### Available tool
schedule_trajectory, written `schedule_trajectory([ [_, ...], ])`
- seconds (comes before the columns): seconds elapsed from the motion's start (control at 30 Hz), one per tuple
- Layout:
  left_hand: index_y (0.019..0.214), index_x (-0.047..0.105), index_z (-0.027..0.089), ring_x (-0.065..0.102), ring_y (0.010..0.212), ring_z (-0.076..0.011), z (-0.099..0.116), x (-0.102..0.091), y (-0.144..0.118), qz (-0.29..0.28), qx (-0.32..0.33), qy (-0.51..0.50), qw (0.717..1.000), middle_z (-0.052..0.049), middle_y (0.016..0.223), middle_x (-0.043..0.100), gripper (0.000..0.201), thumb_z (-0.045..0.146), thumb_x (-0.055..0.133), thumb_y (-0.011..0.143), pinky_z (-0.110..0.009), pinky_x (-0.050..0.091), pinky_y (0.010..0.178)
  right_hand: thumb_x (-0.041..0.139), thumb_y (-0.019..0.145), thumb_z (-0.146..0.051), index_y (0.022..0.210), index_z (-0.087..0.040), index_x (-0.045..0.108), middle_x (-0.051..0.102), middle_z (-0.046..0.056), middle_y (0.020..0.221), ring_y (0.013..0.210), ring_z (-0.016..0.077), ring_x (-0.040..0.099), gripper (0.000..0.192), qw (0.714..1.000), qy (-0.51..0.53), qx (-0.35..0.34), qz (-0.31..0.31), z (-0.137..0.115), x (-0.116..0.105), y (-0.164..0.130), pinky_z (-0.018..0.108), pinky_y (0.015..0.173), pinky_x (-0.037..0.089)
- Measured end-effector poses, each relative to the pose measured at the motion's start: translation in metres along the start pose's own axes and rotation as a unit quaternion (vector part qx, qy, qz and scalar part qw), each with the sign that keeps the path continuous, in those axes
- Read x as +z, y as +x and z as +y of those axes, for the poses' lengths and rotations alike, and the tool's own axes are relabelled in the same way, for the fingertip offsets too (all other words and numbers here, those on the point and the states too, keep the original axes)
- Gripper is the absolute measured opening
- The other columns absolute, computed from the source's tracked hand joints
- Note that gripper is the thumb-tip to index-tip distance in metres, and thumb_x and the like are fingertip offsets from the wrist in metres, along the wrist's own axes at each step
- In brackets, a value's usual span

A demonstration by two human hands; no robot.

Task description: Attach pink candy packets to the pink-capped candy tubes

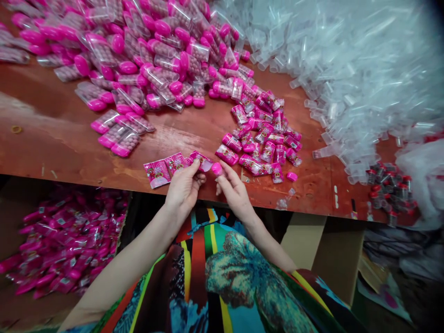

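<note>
My left hand [183, 188] pinches a clear tube wrapped in a pink label [200, 162] at the near edge of the brown table [52, 138]. My right hand [233, 188] holds a pink cap [217, 169] at the open end of that tube. Two flat pink labels [165, 169] lie just left of my left hand. A cluster of several labelled pink tubes [263, 138] lies right of my hands, with a loose pink cap [292, 176] beside it.
A big heap of pink-capped tubes filled with pink balls [138, 51] covers the far left of the table. Empty clear tubes [350, 69] pile up at the far right. Small dark red-capped tubes [388, 185] sit at the right edge. A box of finished pink tubes [65, 240] stands below left.
</note>
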State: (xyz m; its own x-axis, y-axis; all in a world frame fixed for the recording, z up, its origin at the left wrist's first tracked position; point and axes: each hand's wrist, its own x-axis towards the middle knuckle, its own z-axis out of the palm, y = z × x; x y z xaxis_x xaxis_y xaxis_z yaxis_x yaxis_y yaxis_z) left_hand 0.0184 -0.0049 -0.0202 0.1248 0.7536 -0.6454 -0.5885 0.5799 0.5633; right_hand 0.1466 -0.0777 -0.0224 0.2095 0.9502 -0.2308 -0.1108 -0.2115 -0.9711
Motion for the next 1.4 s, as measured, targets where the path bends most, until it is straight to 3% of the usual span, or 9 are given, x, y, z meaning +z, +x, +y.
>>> schedule_trajectory([
  [0.1,0.072,0.071,0.014,0.058,0.055,-0.0082,-0.003,0.002,-0.002,-0.003,0.029,0.006,1.0,0.0,0.064,0.067,0.024,0.027,0.09,0.066,-0.022,0.046,0.055,0.066,0.091,-0.047,0.139,-0.028,0.057,0.065,0.007,0.128,0.112,0.0221,0.063,0.052,0.992,-0.101,-0.059,0.045,0.004,0.005,-0.002,0.042,0.104,0.05],
  [0.2,0.068,0.07,0.014,0.057,0.055,-0.0083,-0.004,0.004,-0.006,-0.014,0.053,0.018,0.998,0.001,0.062,0.066,0.026,0.032,0.09,0.067,-0.021,0.046,0.056,0.067,0.091,-0.045,0.14,-0.027,0.055,0.061,0.01,0.14,0.124,0.0269,0.06,0.053,0.979,-0.169,-0.097,0.058,0.001,0.007,-0.003,0.048,0.111,0.046],
  [0.4,0.071,0.072,0.014,0.06,0.061,-0.0102,-0.006,0.006,-0.01,-0.053,0.04,0.028,0.997,-0.001,0.066,0.068,0.023,0.031,0.088,0.07,-0.023,0.048,0.06,0.066,0.092,-0.042,0.143,-0.026,0.047,0.058,0.013,0.141,0.126,0.0281,0.059,0.057,0.969,-0.204,-0.128,0.063,-0.003,0.014,-0.006,0.049,0.109,0.047],
  [0.7,0.072,0.072,0.014,0.063,0.061,-0.0109,-0.006,0.002,-0.009,-0.055,0.023,0.03,0.998,-0.001,0.066,0.069,0.026,0.033,0.09,0.067,-0.024,0.049,0.062,0.068,0.091,-0.042,0.144,-0.03,0.046,0.062,0.011,0.132,0.119,0.0298,0.062,0.059,0.968,-0.19,-0.11,0.12,0.006,0.014,-0.004,0.048,0.099,0.052],
  [1.0,0.067,0.073,0.013,0.06,0.059,-0.0102,-0.003,0.003,-0.005,-0.051,0.03,0.014,0.998,-0.001,0.064,0.068,0.02,0.024,0.09,0.065,-0.023,0.049,0.062,0.068,0.09,-0.043,0.14,-0.03,0.044,0.061,0.011,0.133,0.117,0.0264,0.062,0.057,0.982,-0.158,-0.094,0.052,0.006,0.017,-0.006,0.049,0.105,0.05],
  [1.2,0.071,0.073,0.014,0.063,0.063,-0.0116,-0.003,0.002,-0.005,-0.065,0.017,0.009,0.998,-0.002,0.07,0.072,0.023,0.027,0.091,0.066,-0.024,0.051,0.064,0.068,0.091,-0.045,0.142,-0.03,0.042,0.067,0.006,0.106,0.094,0.0215,0.066,0.059,0.992,-0.1,-0.071,0.037,0.012,0.018,-0.004,0.043,0.091,0.056],
  [1.3,0.08,0.075,0.014,0.066,0.068,-0.0138,-0.003,0.004,-0.009,-0.083,-0.015,0.011,0.996,-0.003,0.076,0.074,0.027,0.028,0.092,0.065,-0.026,0.054,0.068,0.067,0.092,-0.045,0.144,-0.029,0.042,0.067,0.008,0.112,0.098,0.0222,0.067,0.06,0.984,-0.141,-0.096,0.048,0.013,0.017,-0.004,0.042,0.092,0.057],
  [1.4,0.081,0.075,0.013,0.067,0.071,-0.0136,-0.003,0.006,-0.013,-0.093,-0.033,0.011,0.995,-0.004,0.079,0.074,0.028,0.032,0.091,0.067,-0.026,0.054,0.071,0.062,0.094,-0.044,0.147,-0.026,0.04,0.063,0.013,0.131,0.114,0.027,0.066,0.06,0.955,-0.249,-0.148,0.057,0.012,0.016,-0.005,0.046,0.097,0.056],
])
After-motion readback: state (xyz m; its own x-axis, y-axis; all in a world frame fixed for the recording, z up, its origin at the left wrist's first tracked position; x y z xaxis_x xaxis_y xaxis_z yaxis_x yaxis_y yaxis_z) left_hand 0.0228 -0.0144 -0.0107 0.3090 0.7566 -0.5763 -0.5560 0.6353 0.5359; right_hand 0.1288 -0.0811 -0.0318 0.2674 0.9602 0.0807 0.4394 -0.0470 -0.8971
